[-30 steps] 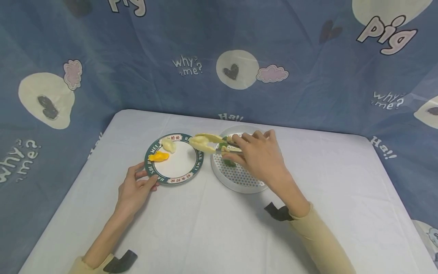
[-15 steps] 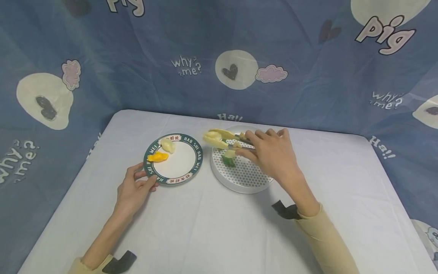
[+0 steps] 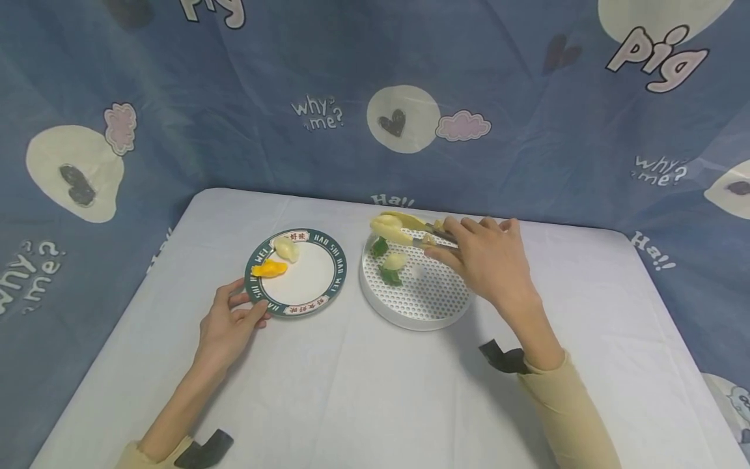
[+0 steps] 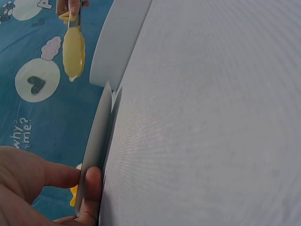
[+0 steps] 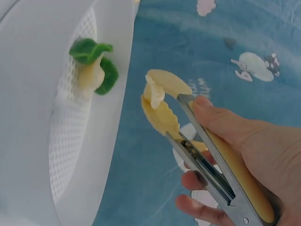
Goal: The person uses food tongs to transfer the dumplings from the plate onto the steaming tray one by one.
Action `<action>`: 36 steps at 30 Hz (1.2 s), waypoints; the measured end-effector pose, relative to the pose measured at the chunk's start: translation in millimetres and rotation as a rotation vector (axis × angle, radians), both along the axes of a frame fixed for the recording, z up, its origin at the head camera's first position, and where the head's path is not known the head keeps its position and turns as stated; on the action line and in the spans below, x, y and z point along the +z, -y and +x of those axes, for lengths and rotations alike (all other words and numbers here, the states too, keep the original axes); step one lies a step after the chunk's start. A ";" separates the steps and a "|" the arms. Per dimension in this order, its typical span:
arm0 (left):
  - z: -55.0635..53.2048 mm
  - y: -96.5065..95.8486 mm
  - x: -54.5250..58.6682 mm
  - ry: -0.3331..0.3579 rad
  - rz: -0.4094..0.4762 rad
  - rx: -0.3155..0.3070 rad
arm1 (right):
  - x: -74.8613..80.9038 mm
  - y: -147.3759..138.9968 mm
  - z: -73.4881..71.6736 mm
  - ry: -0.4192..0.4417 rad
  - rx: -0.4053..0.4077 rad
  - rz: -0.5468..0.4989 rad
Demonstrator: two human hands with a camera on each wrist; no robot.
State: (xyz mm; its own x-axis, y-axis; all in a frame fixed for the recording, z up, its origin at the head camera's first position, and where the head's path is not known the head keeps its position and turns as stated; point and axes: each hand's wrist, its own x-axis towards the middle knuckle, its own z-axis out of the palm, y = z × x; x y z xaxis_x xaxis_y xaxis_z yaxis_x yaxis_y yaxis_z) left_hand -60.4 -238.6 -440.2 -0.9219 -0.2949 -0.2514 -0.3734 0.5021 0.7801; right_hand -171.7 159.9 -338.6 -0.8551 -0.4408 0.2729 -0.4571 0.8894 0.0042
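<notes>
My left hand (image 3: 225, 326) pinches the rim of a green-edged white plate (image 3: 305, 280) between thumb and fingers. On that plate lie a pale dumpling (image 3: 286, 249) and an orange-yellow dumpling (image 3: 269, 268). My right hand (image 3: 492, 267) grips metal tongs (image 5: 235, 174) with yellow tips, held over the back of a white perforated steamer tray (image 3: 433, 293). Between the tips sits a cream-coloured dumpling (image 5: 155, 94). A white-and-green dumpling (image 3: 392, 268) rests on the tray. Behind it shows another green piece (image 3: 379, 246), partly hidden under the tongs.
Plate and tray stand side by side on a white-covered table (image 3: 351, 391), a narrow gap between them. A blue printed curtain (image 3: 263, 150) hangs behind the table and at both sides.
My right hand has carried the tongs and the cream-coloured dumpling rightwards, from the plate's right edge to above the tray. The left hand and plate stay put.
</notes>
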 end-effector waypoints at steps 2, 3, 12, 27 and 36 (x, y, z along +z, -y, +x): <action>-0.3 0.0 -0.3 0.001 -0.002 0.001 | 1.1 -3.5 -0.2 0.007 -0.013 -0.006; -0.4 0.0 -0.6 0.001 -0.004 0.002 | 1.5 -5.3 -0.1 0.012 -0.021 -0.008; 0.4 -0.9 -2.8 -0.007 0.003 0.005 | 2.0 -14.8 0.8 0.025 -0.054 -0.031; 0.6 -0.7 -0.7 0.013 -0.014 0.006 | 1.9 -16.4 0.7 0.029 -0.048 -0.036; 0.1 -0.5 -0.6 0.011 -0.012 0.006 | 0.4 -15.9 0.7 0.079 -0.073 -0.033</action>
State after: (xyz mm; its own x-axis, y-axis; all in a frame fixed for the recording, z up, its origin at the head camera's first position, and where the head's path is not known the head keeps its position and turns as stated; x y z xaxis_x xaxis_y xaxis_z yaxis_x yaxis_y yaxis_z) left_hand -60.2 -238.0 -440.7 -0.9172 -0.3035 -0.2582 -0.3852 0.5092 0.7696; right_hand -171.0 175.8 -338.2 -0.9039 -0.3686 0.2168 -0.3890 0.9194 -0.0587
